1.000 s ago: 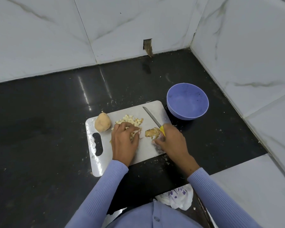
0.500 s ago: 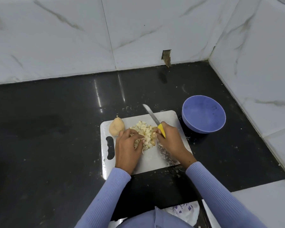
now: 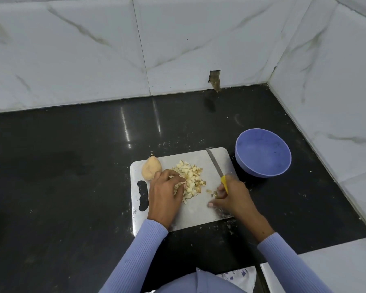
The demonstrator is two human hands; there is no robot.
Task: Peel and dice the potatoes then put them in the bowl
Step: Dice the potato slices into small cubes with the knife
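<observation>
The diced potato pile (image 3: 189,179) is heaped mid cutting board (image 3: 201,214), touched by the left hand (image 3: 165,197) with curled fingertips. The bowl (image 3: 263,152) sits off the board's far right corner, nearer the right hand (image 3: 230,197), which is wrapped round the knife (image 3: 217,169), so a rightward carry looks likely.

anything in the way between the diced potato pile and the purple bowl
Partly. The knife, held in the right hand, lies across the cutting board between the diced potato and the bowl. Otherwise nothing visible does.
</observation>
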